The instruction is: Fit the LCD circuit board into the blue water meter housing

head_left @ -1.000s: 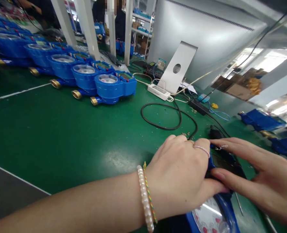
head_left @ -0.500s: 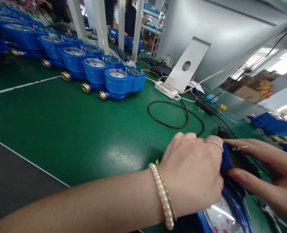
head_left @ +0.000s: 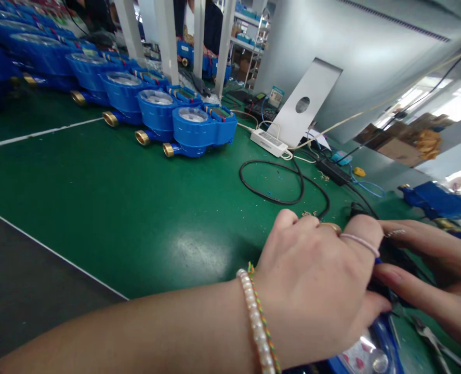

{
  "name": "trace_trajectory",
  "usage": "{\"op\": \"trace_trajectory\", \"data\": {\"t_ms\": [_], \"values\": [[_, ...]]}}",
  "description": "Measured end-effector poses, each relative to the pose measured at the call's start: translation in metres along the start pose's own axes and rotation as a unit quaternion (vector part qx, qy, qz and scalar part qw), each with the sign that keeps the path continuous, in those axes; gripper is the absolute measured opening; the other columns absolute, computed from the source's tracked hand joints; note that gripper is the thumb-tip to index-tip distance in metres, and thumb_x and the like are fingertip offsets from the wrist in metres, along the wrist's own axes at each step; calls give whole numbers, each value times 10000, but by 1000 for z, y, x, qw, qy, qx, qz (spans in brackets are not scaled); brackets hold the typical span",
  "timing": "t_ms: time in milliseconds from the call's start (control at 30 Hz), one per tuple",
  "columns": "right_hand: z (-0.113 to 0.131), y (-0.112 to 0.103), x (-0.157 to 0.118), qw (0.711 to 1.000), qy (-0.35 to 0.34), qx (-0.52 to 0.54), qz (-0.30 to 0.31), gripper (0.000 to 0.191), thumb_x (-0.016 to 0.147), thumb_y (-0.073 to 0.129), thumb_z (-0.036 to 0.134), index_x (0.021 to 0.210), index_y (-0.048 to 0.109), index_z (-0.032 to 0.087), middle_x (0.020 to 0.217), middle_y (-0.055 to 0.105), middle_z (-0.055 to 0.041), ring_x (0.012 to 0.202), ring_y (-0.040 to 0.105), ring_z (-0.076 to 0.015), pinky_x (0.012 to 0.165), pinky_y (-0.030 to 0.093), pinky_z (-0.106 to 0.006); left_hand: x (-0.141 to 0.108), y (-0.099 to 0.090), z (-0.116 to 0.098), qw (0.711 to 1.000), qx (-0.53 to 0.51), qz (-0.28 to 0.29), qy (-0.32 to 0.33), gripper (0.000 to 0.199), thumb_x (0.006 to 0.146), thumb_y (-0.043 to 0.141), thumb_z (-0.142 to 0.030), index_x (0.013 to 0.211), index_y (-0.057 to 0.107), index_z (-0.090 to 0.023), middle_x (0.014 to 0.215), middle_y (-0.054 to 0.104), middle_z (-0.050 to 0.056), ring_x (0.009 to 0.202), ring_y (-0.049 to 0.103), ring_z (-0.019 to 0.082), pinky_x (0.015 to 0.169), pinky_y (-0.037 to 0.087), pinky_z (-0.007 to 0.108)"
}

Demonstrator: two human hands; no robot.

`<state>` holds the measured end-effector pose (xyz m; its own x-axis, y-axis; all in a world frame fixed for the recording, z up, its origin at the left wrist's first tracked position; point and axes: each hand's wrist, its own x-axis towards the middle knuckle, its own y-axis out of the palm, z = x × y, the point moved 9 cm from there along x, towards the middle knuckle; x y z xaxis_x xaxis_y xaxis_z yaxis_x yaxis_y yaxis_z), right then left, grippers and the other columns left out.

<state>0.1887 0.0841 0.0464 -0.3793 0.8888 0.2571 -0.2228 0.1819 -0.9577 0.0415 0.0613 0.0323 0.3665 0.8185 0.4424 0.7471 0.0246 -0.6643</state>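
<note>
Green bench (head_left: 117,208) beneath you; one monitor (head_left: 355,52) beyond, back turned, presumably so its screen serves the far side. One meter (head_left: 360,356) sits at lower right, partly under your hands, probably kept close for fine work. Your left hand (head_left: 319,280) curls over it; what those fingers pinch is hidden. Your right hand (head_left: 444,270) has thumb and forefinger parted, tips beside the left; cannot tell whether it grips, though it seems to steady the work. One pair of pliers (head_left: 429,332) nearby, likely for easy reach. Row (head_left: 205,132) at left: five meters distinct, more merging behind, angled alike, perhaps to save space. One white adapter (head_left: 269,143), one black adapter (head_left: 333,171).
</note>
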Motion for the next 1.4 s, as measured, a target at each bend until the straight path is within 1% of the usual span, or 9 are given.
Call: {"op": "trace_trajectory", "data": {"t_ms": [100,133,267,400,567,767,933,1133,1400], "values": [[10,1,1,999,-45,-2,9,389,849,567,555,1155,563,315,1119,644,-7,972,642,-209,825,549,-285,-13,-10,-5,1000,0,-13,23,185,800,702,-336,926,609,-240,1113,609,25,953,548,242,770,381,392],[13,-1,2,999,-52,0,1,397,852,556,568,1142,575,298,1105,652,-17,959,648,-209,810,554,-283,-16,-11,-9,999,9,-17,39,102,826,667,-325,846,623,-235,1089,614,20,918,554,230,724,375,382],[25,-6,8,998,-64,18,-6,413,858,531,595,1078,619,257,1044,681,-25,897,669,-180,754,565,-239,-19,3,-37,989,27,9,142,241,879,544,-238,659,612,-167,672,625,25,598,542,167,548,328,359],[30,-9,11,997,-66,28,-2,386,847,556,581,1060,632,268,1024,689,-3,891,671,-152,731,560,-197,-11,25,-53,980,43,75,177,248,822,493,-103,623,634,-145,576,640,65,488,537,162,532,381,356],[28,-7,11,997,-44,55,16,376,834,600,523,1071,640,235,1047,681,-26,919,666,-172,742,559,-215,-4,39,-46,978,129,112,122,217,797,481,-131,834,694,-161,572,665,89,491,581,224,569,441,420],[25,-5,13,996,-17,88,22,380,811,630,495,1068,655,216,1038,679,-52,902,667,-198,753,564,-259,-5,27,-51,977,20,84,193,183,752,612,-177,575,563,-177,512,599,25,431,543,165,500,392,345],[24,-6,11,996,-33,80,15,337,819,633,458,1071,641,234,1025,674,-19,907,661,-169,762,554,-227,-3,18,-28,983,3,146,111,134,826,627,-267,742,621,-162,665,690,20,567,627,216,509,394,332],[25,-5,9,995,-58,83,9,344,831,624,463,1097,618,244,1023,673,-10,876,665,-169,733,563,-235,0,5,9,990,15,143,8,207,854,633,-373,743,607,-200,662,639,-11,573,587,191,502,377,286],[29,-5,7,995,-72,65,11,336,842,629,443,1109,595,242,1062,663,-11,903,658,-164,759,558,-217,17,1,-3,984,147,53,87,103,833,621,-191,746,567,-192,699,658,24,615,620,244,513,427,344]]}}
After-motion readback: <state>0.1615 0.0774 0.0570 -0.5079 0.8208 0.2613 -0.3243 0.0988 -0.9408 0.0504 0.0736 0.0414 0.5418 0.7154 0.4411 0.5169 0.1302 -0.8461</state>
